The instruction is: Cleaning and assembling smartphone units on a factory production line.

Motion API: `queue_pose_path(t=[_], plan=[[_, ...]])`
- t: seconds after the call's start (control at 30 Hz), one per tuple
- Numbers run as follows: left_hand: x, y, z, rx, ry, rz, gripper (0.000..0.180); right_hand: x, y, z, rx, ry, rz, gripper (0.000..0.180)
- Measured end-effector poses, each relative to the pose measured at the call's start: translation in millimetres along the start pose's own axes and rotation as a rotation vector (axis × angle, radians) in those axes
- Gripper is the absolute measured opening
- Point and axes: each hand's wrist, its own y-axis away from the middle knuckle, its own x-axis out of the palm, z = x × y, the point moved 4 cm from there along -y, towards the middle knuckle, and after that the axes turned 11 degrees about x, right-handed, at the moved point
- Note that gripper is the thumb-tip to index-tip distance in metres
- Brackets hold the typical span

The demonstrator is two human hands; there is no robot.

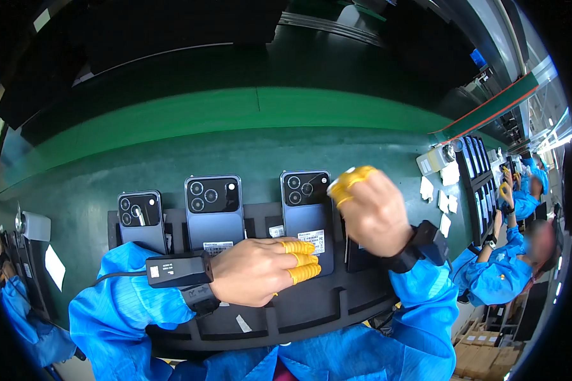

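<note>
A blue smartphone [306,219] lies back up in a dark foam tray [302,312], its camera block at the far end and a white label on its lower back. My left hand [254,270], fingers stretched in yellow finger cots, rests on that phone at the label. Above and right of its camera end, my right hand [376,209] is raised with curled, cotted fingers. A bit of white shows at its fingertips, too small to name. Left of these are a second blue phone [215,221] and a third [151,236]. Another dark phone [360,258] is partly hidden beneath my right hand.
On the right are a white box-like container [432,161], scattered white paper pieces [426,188] and a rack of phones [480,190]. Co-workers in blue [499,270] sit beyond. A white sheet [54,268] lies left. A green ledge [235,117] crosses the back.
</note>
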Motion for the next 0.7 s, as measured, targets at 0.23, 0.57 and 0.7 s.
queue_pose_path(t=[0.23, 0.57, 0.7], plan=[[-3, -2, -1, 0.054, -0.022, -0.059, 0.057, -8, -17, 1, 0.124, -0.042, -0.039, 0.028], [-2, -2, -1, 0.022, -0.027, 0.001, 0.058, -6, 3, -18, 0.074, 0.227, 0.051, 0.029], [0, -6, 0, 0.056, -0.016, -0.025, 0.058, -24, 6, -18, 0.208, 0.211, 0.016, 0.033]])
